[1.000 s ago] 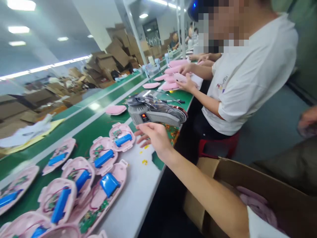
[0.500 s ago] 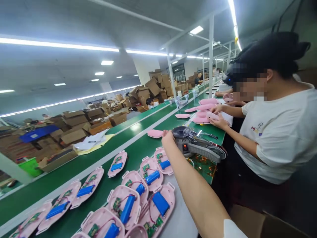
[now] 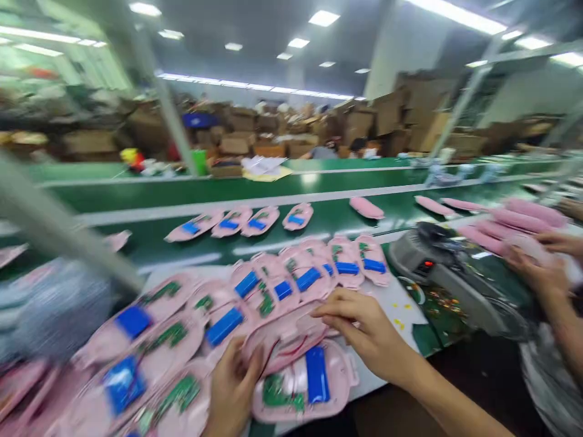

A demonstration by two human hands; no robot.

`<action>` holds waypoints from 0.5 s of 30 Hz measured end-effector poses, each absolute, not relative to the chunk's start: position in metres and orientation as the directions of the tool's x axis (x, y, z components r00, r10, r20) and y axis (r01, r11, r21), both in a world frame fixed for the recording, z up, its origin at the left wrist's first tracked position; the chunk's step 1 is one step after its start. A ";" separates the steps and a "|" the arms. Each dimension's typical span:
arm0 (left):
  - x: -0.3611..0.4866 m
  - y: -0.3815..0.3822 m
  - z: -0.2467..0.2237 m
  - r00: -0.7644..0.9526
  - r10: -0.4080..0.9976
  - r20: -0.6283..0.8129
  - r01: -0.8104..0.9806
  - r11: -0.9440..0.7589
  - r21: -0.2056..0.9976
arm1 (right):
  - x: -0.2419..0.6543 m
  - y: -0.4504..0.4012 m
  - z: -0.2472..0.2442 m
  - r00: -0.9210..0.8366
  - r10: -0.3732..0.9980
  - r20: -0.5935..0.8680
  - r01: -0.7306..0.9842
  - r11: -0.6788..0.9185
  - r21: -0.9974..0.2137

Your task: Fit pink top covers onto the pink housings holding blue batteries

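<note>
A pink shell part (image 3: 286,337) with red wires inside is held tilted over an open pink shell (image 3: 334,376) that carries a blue battery and a green circuit board. My left hand (image 3: 234,382) grips its left end, thumb over the rim. At its upper right edge is my right hand (image 3: 359,328), fingers pinched together; anything between those fingertips is too small to tell. Several more open shells (image 3: 310,273) with blue batteries and green boards lie around and behind both hands.
A grey tape dispenser (image 3: 455,279) stands to the right, beside another person's hands (image 3: 542,267) and pink covers (image 3: 523,218). A slanting post (image 3: 82,237) rises at left. Several shells sit on the green belt (image 3: 328,224).
The view has swung left and down. My right hand has come back from beside the tape dispenser to the held shell part. My left hand has come into view, holding that part.
</note>
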State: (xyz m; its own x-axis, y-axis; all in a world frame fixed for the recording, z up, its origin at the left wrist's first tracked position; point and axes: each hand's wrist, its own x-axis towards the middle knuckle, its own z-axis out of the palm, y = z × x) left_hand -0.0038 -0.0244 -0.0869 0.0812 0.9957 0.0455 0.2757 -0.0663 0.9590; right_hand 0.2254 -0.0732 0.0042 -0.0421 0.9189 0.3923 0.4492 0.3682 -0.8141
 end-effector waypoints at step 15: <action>0.000 -0.025 -0.097 0.353 0.935 0.035 -0.175 0.030 0.984 | 0.160 -0.036 -0.009 -0.352 0.930 0.109 0.883 0.368 -0.291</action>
